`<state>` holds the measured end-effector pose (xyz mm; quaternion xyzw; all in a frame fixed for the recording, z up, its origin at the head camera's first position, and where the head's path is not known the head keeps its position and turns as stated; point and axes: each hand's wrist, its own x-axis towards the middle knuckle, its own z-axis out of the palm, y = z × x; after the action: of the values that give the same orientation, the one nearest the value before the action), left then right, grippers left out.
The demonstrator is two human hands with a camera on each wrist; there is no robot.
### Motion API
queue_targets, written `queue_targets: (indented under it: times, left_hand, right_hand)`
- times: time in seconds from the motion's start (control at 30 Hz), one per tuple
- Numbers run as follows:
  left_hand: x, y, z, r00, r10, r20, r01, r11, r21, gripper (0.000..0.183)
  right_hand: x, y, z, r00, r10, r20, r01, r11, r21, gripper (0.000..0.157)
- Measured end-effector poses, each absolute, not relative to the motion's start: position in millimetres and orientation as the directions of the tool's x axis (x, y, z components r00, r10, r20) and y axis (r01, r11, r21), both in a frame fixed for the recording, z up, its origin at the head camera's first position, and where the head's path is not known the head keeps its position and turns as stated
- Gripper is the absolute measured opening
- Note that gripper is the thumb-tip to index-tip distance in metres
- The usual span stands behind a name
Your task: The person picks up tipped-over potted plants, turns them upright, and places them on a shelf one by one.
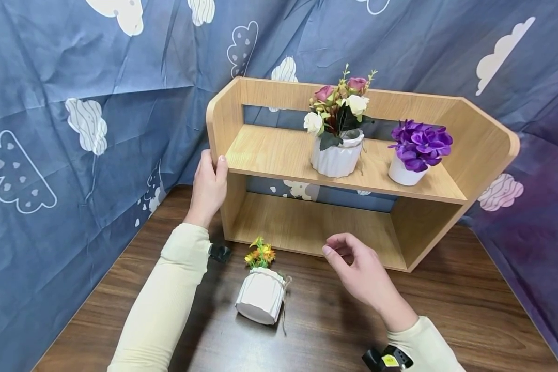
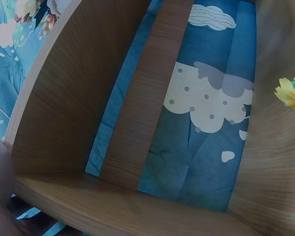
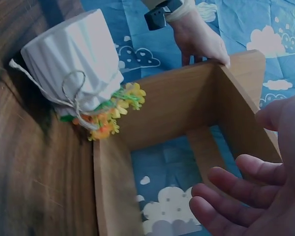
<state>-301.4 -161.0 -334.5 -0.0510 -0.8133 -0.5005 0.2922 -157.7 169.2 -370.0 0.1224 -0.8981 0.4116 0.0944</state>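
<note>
My left hand (image 1: 208, 183) grips the left side panel of a two-tier wooden shelf (image 1: 279, 150), thumb at the panel's front edge. My right hand (image 1: 358, 266) is held in front of the lower tier, fingers loosely bent and nothing in them. Between my forearms, a white ribbed pot (image 1: 260, 297) lies on its side on the table, its yellow and orange flowers (image 1: 261, 254) pointing at the shelf. Twine (image 3: 76, 101) is tied around this pot. On the upper tier stand a white pot (image 1: 337, 157) of pink and white roses and a smaller white pot (image 1: 405, 173) of purple flowers.
The shelf stands on a dark wooden table (image 1: 316, 320). Blue cloth (image 1: 135, 67) with white clouds hangs behind it and along both sides. A black wrist camera (image 1: 220, 252) sits at my left cuff, another (image 1: 376, 359) at my right.
</note>
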Motion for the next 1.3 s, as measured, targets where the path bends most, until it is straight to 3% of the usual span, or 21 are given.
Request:
queue_targets:
  times: [0.67,1.3]
  left_hand:
    - [-301.4,-162.0,-333.6,-0.825,-0.211,0.525,0.374,0.492,0.786,0.039]
    - [-301.8,-160.7,-333.2,-0.825,-0.210,0.524,0.375,0.489,0.787,0.038]
  right_hand:
    - [-157.3,146.0,-406.7,-0.986,-0.112,0.123,-0.166,0.638,-0.752,0.025]
    - [-159.4,126.8,-437.3,-0.992,-0.120,-0.028,-0.043,0.556,-0.830,0.029]
